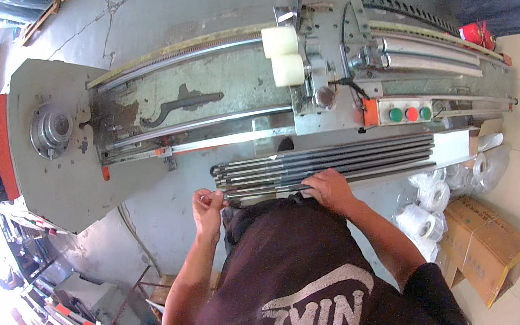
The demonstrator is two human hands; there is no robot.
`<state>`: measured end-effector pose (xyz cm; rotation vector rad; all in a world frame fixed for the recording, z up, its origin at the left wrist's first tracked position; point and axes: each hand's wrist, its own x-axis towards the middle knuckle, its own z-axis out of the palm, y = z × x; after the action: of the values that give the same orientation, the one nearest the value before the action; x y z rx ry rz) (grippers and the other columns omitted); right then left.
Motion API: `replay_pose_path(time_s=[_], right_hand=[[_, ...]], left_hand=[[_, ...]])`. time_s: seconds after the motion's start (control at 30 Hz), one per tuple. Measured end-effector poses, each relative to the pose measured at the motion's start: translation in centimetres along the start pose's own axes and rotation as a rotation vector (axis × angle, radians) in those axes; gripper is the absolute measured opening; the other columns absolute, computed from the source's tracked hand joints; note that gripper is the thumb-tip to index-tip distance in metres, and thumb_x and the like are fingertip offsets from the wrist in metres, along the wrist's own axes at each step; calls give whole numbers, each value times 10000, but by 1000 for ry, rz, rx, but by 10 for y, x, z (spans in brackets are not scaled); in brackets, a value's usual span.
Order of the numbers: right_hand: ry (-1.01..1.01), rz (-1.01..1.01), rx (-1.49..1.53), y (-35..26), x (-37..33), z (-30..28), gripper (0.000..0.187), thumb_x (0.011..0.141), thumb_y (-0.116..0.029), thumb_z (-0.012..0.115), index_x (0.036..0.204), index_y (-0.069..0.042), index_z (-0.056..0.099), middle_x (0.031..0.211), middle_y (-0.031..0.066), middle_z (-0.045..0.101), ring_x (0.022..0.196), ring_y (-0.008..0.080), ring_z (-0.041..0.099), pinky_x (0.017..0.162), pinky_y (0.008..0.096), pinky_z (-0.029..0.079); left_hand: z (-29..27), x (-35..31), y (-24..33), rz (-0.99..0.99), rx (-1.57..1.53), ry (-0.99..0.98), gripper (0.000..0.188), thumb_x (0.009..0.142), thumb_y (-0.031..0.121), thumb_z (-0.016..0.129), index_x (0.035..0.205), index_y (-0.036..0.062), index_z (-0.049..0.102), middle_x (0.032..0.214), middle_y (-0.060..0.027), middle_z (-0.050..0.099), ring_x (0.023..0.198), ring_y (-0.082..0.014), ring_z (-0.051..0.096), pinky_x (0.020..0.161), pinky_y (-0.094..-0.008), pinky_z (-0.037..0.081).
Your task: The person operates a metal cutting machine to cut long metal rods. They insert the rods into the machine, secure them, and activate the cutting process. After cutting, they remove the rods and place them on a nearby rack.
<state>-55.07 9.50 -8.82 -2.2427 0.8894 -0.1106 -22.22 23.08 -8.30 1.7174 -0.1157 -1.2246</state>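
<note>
Several long, thin dark rods [356, 158] lie side by side, running left to right, on a white board [453, 148] close in front of my body. My left hand [208, 208] pinches the left end of the nearest rod [259, 194] between thumb and fingers. Further right along that same rod, my right hand [328, 188] is closed on it, its knuckles upward. Part of the rod is hidden under the right hand. The other rods' left ends line up beside my left fingertips.
Beyond the rods stands a long grey machine with a round chuck [52, 129], two white rollers [284, 57] and a button panel [409, 111]. A hook-shaped wrench [184, 106] lies on its bed. Plastic-wrapped rolls [419, 223] and a cardboard box [487, 246] are at the right.
</note>
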Motion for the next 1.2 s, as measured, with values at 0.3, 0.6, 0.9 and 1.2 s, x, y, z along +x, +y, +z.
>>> replay_pose_path(time_s=[0.3, 0.6, 0.9, 1.2], right_hand=[[345, -136, -234, -41, 85, -148, 270, 819, -111, 742, 1078, -70, 676, 957, 81, 683, 928, 293, 635, 884, 429, 464], [530, -70, -295, 13, 155, -193, 261, 835, -81, 711, 1092, -72, 668, 1048, 90, 685, 1027, 301, 624, 982, 447, 446], [504, 90, -251, 32, 179, -196, 275, 786, -25, 683, 1049, -94, 643, 1064, 103, 672, 1025, 335, 620, 953, 445, 448], [372, 11, -241, 48, 200, -198, 268, 843, -21, 646, 1104, -66, 615, 1048, 128, 661, 1030, 344, 616, 942, 453, 444]], left_hand=[[51, 48, 113, 171, 47, -217, 196, 1009, 256, 643, 1025, 64, 607, 840, -5, 623, 768, -118, 614, 749, -280, 521], [123, 92, 188, 349, 99, -259, 127, 1015, 183, 620, 1013, 59, 594, 849, -30, 663, 778, -118, 630, 763, -281, 519], [150, 123, 191, 325, 27, -244, 131, 980, 91, 642, 1066, 19, 573, 906, -63, 678, 827, -139, 666, 788, -289, 546], [164, 154, 185, 368, -13, -159, 157, 969, 33, 619, 1114, 58, 562, 1045, -60, 691, 890, -131, 619, 853, -293, 512]])
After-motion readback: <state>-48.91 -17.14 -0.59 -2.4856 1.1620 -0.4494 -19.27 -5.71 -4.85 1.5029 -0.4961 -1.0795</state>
